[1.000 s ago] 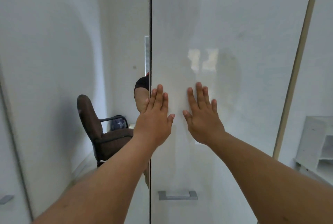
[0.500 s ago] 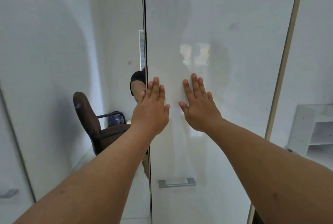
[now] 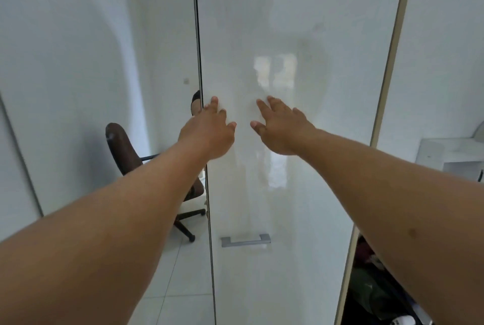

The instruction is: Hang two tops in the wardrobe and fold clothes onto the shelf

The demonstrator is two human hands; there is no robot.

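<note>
my left hand [image 3: 209, 133] and right hand [image 3: 281, 129] press flat, fingers spread and holding nothing, on the glossy white wardrobe door [image 3: 301, 36].

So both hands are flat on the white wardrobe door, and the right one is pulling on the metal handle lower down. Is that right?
Not quite. In the head view the right hand is spread on the white wardrobe door beside the left hand, well above the metal handle. Nothing touches the handle; both hands are open against the panel.
</note>
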